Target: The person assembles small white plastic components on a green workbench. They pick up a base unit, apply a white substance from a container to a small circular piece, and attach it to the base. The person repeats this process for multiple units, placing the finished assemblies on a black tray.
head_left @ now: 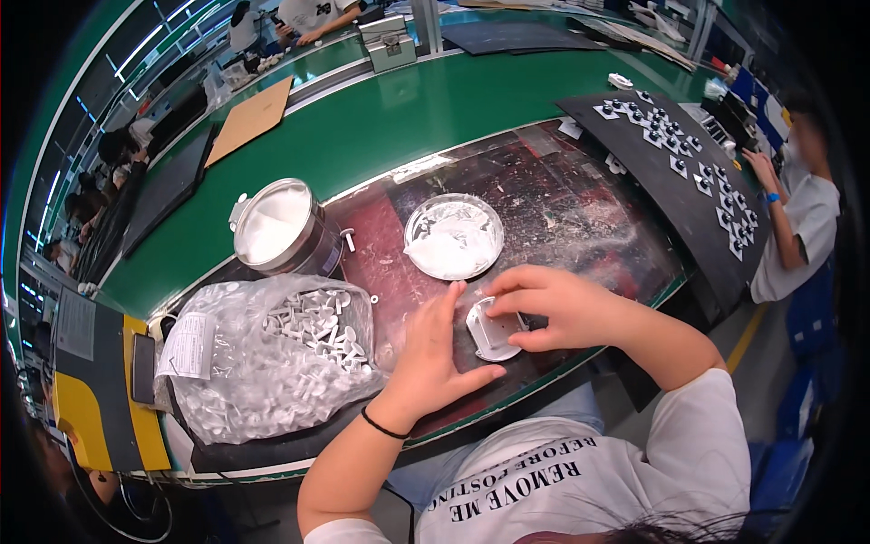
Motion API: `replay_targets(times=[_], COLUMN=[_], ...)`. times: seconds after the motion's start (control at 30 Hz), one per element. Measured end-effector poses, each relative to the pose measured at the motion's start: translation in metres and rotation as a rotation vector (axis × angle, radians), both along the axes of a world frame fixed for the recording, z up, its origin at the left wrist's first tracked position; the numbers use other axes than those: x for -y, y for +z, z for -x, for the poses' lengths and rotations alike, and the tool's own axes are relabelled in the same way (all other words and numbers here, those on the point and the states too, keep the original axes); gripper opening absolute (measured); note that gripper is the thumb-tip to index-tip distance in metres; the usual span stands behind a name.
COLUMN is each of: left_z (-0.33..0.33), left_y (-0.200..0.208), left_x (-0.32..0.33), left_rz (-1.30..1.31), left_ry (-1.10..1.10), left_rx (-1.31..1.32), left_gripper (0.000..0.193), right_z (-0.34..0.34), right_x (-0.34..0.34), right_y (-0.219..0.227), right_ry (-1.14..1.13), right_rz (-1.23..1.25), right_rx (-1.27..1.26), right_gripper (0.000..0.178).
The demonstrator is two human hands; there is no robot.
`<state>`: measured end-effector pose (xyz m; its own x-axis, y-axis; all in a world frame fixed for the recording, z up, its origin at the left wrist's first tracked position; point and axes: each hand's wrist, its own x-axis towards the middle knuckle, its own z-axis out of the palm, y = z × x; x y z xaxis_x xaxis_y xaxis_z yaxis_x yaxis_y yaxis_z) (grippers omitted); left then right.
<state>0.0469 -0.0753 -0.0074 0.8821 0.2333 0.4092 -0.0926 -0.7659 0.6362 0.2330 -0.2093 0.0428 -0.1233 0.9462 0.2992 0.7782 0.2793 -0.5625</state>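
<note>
A small white plastic housing (492, 337) with rounded edges lies at the near edge of the dark mat. My right hand (560, 308) bends over it, fingers and thumb gripping its right side and partly covering it. To its left, my left hand (428, 354) is open, index finger pointing away and thumb stretched toward the housing. Just beyond both hands sits a round metal lid (497, 218) smeared with white paste (453, 249). A big clear plastic bag (222, 399) full of white mushroom-shaped plastic pieces (317, 326) rests left of my left hand.
A metal tub (313, 245) of white paste stands beyond the bag, one loose white piece (348, 239) beside it. On the right, a black board (634, 172) carries several small white-and-black parts. A yellow-grey case (95, 381) and phone (143, 367) lie far left. A co-worker (802, 208) is at right.
</note>
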Motion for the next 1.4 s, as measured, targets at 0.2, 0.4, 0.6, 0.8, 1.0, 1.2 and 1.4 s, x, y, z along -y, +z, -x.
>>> replay_targets(times=[0.2,0.4,0.6,0.8,1.0,1.2,1.4], left_z=[-0.005,-0.006,-0.006,-0.006,-0.005,-0.006,-0.005], left_y=[-0.011,-0.011,-0.012,-0.011,-0.013,-0.01,-0.01], left_x=[-0.001,0.001,0.003,0.004,0.003,0.005,0.006], left_rz=[-0.086,-0.03,-0.036,-0.043,-0.049,-0.051,-0.046], left_ry=[-0.012,-0.004,0.011,0.011,0.002,0.015,0.023], left_rx=[-0.004,0.044,0.044,0.057,0.016,0.02,0.024], left_gripper=[0.1,0.102,0.104,0.105,0.106,0.102,0.1], right_z=[0.001,0.0,0.001,0.005,0.005,0.004,0.002], right_x=[-0.002,-0.001,-0.001,0.0,-0.001,0.0,0.0], right_y=[-0.003,0.0,0.002,0.003,0.004,0.004,0.004], right_ry=[0.081,0.05,0.048,0.031,0.058,0.044,0.066], right_rz=[0.002,0.035,0.016,0.028,0.056,0.041,0.023], right_rx=[0.169,0.176,0.19,0.248,0.356,0.33,0.298], right_gripper=[0.03,0.025,0.019,0.017,0.017,0.017,0.016])
